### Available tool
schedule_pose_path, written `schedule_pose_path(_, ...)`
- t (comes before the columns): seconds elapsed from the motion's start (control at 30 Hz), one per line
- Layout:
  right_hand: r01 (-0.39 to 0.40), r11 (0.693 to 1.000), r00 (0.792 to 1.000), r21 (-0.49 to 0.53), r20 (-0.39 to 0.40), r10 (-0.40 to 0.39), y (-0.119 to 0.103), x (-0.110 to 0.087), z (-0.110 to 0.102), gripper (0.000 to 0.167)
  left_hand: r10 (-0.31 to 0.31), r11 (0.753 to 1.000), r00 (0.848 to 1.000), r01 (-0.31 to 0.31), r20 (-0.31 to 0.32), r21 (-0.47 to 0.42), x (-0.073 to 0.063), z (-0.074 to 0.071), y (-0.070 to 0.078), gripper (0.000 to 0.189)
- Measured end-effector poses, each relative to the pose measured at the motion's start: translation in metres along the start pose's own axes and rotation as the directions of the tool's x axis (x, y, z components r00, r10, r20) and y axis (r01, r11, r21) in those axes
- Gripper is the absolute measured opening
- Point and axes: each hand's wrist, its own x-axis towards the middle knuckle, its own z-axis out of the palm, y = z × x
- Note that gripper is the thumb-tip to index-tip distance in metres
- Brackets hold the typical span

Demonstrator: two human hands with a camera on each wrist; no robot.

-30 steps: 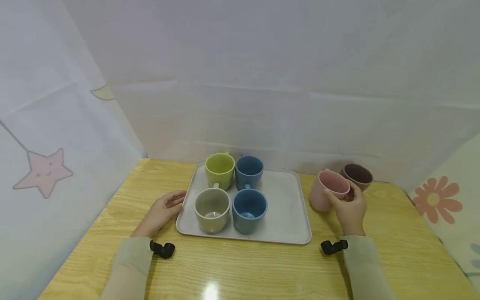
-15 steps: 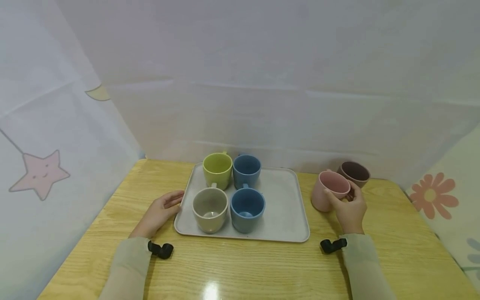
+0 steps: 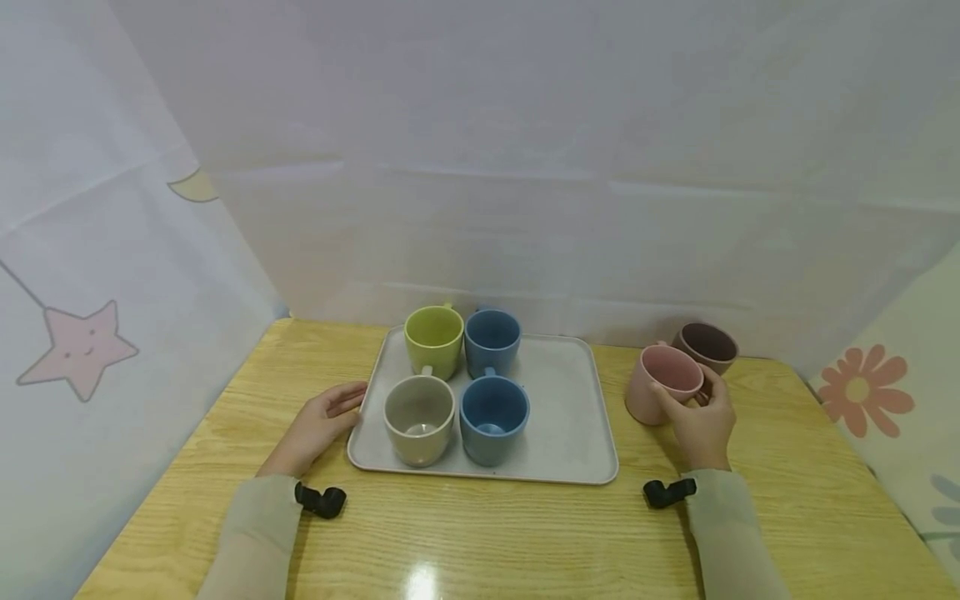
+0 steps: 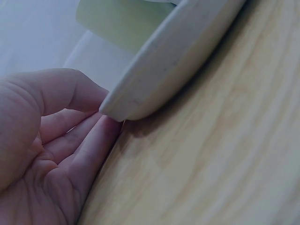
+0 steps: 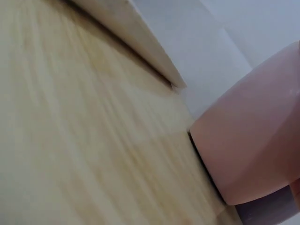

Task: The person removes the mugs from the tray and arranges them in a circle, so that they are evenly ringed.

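Observation:
My right hand (image 3: 701,421) grips a pink mug (image 3: 643,392) by its side near the rim, thumb at the front and fingers round the right. The mug (image 5: 248,140) stands upright with its base down at the table in the right wrist view. Close behind it is a dark brown mug (image 3: 707,346), partly covered. At the left edge of a light grey tray (image 3: 573,417), my left hand (image 3: 318,425) pinches the tray's rim (image 4: 154,70) between thumb and fingers. On the tray stand a green mug (image 3: 435,346), a beige mug (image 3: 420,433) and two blue mugs (image 3: 491,433).
The wooden table (image 3: 480,533) runs up to a white cloth backdrop (image 3: 480,208) right behind the tray and the dark mug. Patterned cloth (image 3: 90,467) hangs at the left and the right. On the tray, the mugs stand in its left and middle parts.
The pink mug has shifted slightly right, nearer the dark brown mug, with my right hand on it. My left hand keeps its place at the tray. The head view has turned slightly.

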Motion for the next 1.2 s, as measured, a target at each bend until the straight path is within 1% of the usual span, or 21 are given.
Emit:
schedule_pose_path(0.3,0.039,0.999,0.999,0.016,0.008,-0.039,0.004,0.001,-0.005,0.076,-0.001,1.0,1.0,0.001,-0.005,0.015,0.0,0.0,0.001,0.056)
schedule_pose_path(0.43,0.028,1.0,1.0,0.012,0.011,-0.028,0.006,0.002,-0.007,0.077,0.001,1.0,1.0,-0.001,-0.003,0.017,0.0,0.0,0.001,0.056)
schedule_pose_path(0.57,0.019,1.0,1.0,0.012,0.023,-0.019,0.007,0.002,-0.009,0.078,-0.011,1.0,1.0,0.011,-0.004,0.011,0.001,0.0,-0.001,0.056)
schedule_pose_path(0.7,0.033,0.999,0.999,0.028,0.031,-0.034,0.009,0.003,-0.01,0.077,-0.009,1.0,1.0,0.009,-0.004,0.008,0.002,-0.001,0.0,0.056)
schedule_pose_path(0.8,0.043,0.997,0.998,0.071,0.034,-0.046,0.01,0.004,-0.01,0.076,-0.004,1.0,1.0,0.004,-0.002,0.012,0.002,-0.001,0.001,0.057)
schedule_pose_path(0.9,0.055,0.984,0.998,0.168,0.016,-0.058,0.01,0.005,-0.011,0.075,-0.009,1.0,1.0,0.009,-0.001,0.02,0.002,0.0,0.001,0.057)
schedule_pose_path(0.97,0.083,0.972,0.997,0.221,-0.011,-0.083,0.008,0.005,-0.011,0.07,-0.016,1.0,1.0,0.016,-0.005,0.025,0.002,0.0,0.001,0.056)
schedule_pose_path(1.0,0.109,0.968,0.994,0.224,-0.031,-0.105,0.006,0.005,-0.01,0.067,-0.016,1.0,1.0,0.016,-0.004,0.027,0.002,0.0,0.0,0.057)
schedule_pose_path(1.07,0.192,0.962,0.981,0.194,-0.078,-0.18,-0.001,0.004,-0.01,0.058,-0.016,0.999,1.0,0.016,-0.003,0.03,0.002,0.0,0.0,0.056)
schedule_pose_path(1.1,0.243,0.956,0.968,0.167,-0.106,-0.228,-0.007,0.002,-0.01,0.053,-0.017,1.0,1.0,0.017,-0.005,0.026,0.002,0.0,0.0,0.056)
schedule_pose_path(1.13,0.293,0.947,0.952,0.13,-0.134,-0.276,-0.013,0.001,-0.009,0.048,-0.014,1.0,1.0,0.014,-0.003,0.028,0.002,0.0,0.001,0.057)
schedule_pose_path(1.2,0.396,0.915,0.906,0.077,-0.195,-0.376,-0.027,-0.002,-0.009,0.042,-0.01,1.0,1.0,0.01,-0.001,0.026,0.002,-0.001,0.0,0.057)
